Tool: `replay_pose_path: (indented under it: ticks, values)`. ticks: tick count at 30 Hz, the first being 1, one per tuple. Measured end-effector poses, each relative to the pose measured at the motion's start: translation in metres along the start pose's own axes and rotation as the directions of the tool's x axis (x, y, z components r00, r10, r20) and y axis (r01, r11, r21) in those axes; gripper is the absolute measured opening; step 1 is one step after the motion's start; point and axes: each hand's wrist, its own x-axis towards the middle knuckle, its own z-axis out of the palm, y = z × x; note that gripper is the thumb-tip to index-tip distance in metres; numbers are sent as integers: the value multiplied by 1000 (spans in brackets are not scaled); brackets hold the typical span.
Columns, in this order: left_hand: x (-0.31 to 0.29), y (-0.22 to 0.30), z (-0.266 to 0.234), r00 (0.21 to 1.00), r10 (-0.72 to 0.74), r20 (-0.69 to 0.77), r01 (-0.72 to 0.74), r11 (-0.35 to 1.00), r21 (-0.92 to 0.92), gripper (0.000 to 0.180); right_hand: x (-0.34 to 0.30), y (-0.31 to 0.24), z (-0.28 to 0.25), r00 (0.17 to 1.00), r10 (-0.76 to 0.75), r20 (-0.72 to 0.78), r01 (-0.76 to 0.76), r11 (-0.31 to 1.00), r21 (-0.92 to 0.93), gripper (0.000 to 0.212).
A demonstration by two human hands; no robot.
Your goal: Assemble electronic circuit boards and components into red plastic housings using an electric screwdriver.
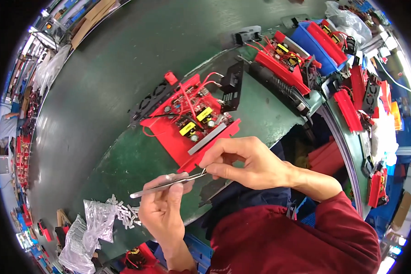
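Left hand [162,208] pinches tweezers [169,184], right hand [242,160] pinches their tip at frame centre; whatever tiny part sits there is hidden; a loosened grip might drop it under the red board [189,121].

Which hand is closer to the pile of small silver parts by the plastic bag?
Left. The left hand, holding tweezers, sits just right of the silver parts. The right hand is farther up and right, by the red circuit board unit.
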Motion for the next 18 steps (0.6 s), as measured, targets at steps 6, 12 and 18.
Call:
replay_pose_path:
  ticks: [6,12,18]
  values:
    - [3,1,16,1000,4,16,-5,996,92,17,-21,7,-23,963,-183,-199,126,955,-269,17]
    - [40,-27,12,943,325,77,-322,823,469,12,-51,59,-128,588,-643,-490,-439,255,-861,40]
    - [57,-41,28,900,303,313,-433,707,559,14,-47,66,-134,620,-607,-498,-494,191,-848,50]
